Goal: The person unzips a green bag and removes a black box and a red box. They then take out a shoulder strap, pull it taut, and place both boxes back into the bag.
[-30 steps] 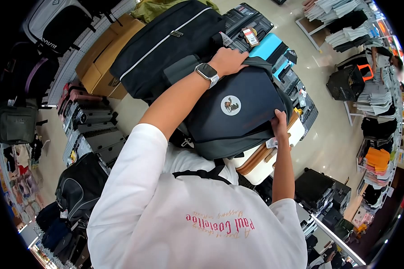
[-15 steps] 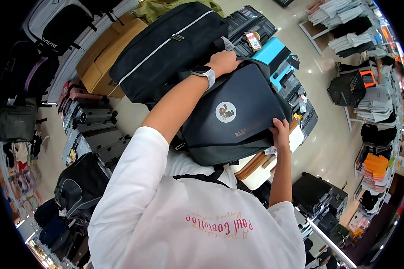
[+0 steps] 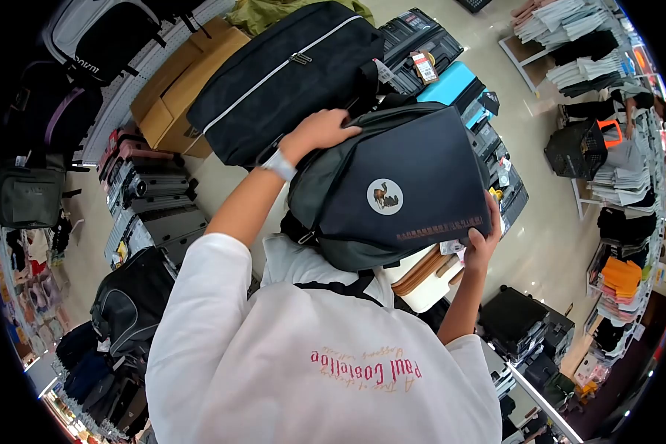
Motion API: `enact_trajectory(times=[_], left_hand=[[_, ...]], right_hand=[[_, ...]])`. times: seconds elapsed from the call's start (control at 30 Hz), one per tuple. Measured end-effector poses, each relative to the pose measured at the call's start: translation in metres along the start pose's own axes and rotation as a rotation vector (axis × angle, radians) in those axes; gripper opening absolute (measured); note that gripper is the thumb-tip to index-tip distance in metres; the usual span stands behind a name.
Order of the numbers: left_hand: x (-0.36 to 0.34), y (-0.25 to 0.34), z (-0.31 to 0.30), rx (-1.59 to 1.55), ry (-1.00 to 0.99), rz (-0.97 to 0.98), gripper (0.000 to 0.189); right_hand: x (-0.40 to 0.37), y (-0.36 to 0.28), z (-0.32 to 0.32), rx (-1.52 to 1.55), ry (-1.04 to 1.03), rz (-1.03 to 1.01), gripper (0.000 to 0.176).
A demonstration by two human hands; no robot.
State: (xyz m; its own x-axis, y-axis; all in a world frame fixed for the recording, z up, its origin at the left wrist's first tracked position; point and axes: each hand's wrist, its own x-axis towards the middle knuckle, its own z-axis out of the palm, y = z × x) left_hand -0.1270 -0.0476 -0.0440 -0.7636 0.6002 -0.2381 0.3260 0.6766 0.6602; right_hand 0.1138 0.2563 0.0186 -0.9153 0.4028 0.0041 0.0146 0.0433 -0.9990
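A dark grey-green backpack rests in front of me with its main opening unzipped. Out of the opening sticks a dark flat panel with a round white camel emblem and small print along its lower edge. My right hand grips the panel's lower right corner, thumb on the face. At the upper left, my left hand, with a watch on the wrist, closes its fingers on the backpack's rim. The ends of those fingers are partly hidden. Behind the backpack lies a black duffel bag with a light zip.
Several suitcases stand around, including a turquoise one and a cream one beneath the backpack. A cardboard box is at the upper left. Racks of folded clothes line the right side, and backpacks hang at the left.
The panel has come farther out of the backpack, toward the right, so its print shows fully. My left hand has shifted left and down along the backpack's rim.
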Motion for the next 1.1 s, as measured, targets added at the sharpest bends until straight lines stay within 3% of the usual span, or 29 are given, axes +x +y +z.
enact_trajectory(times=[0.07,0.23,0.37,0.43,0.5,0.6,0.7,0.8,0.9,0.97,1.03,1.07,1.1], left_hand=[[-0.032,0.009,-0.004,-0.070,0.090,-0.208,0.042],[-0.054,0.005,0.008,-0.221,0.205,-0.168,0.041],[-0.057,0.011,0.010,-0.147,0.356,-0.172,0.038],[-0.062,0.021,0.005,-0.149,0.392,-0.173,0.034],[-0.067,0.025,0.005,-0.150,0.434,-0.176,0.030],[-0.082,0.036,0.011,-0.123,0.716,0.067,0.015],[-0.109,0.062,0.015,-0.372,0.732,0.153,0.015],[-0.139,0.087,0.021,-0.803,0.451,0.155,0.018],[-0.155,0.102,0.016,-1.062,0.231,0.160,0.051],[-0.159,0.101,0.014,-1.151,0.107,0.122,0.091],[-0.164,0.101,0.008,-1.201,0.091,0.116,0.089],[-0.167,0.106,0.001,-1.203,0.070,0.067,0.104],[-0.170,0.106,-0.004,-1.199,0.081,0.063,0.104]], right_hand=[[-0.008,-0.019,0.009,0.000,0.080,-0.069,0.092],[-0.014,-0.056,0.012,-0.242,0.256,-0.348,0.087],[-0.006,-0.097,-0.008,0.135,0.330,-0.340,0.078],[-0.012,-0.094,-0.061,0.234,0.483,-0.261,0.059],[-0.014,-0.117,-0.076,0.448,0.578,-0.335,0.038],[-0.032,-0.116,-0.135,0.559,0.718,-0.297,0.037],[-0.047,-0.114,-0.139,0.599,0.831,-0.251,0.045],[-0.054,-0.101,-0.111,0.605,0.964,-0.116,0.063],[-0.057,-0.078,-0.100,0.662,0.938,0.011,0.060],[-0.057,-0.073,-0.082,0.701,0.863,0.015,0.057],[-0.058,-0.070,-0.061,0.740,0.786,0.025,0.054],[-0.058,-0.071,-0.053,0.746,0.706,0.088,0.052],[-0.058,-0.071,-0.044,0.748,0.627,0.148,0.051]])
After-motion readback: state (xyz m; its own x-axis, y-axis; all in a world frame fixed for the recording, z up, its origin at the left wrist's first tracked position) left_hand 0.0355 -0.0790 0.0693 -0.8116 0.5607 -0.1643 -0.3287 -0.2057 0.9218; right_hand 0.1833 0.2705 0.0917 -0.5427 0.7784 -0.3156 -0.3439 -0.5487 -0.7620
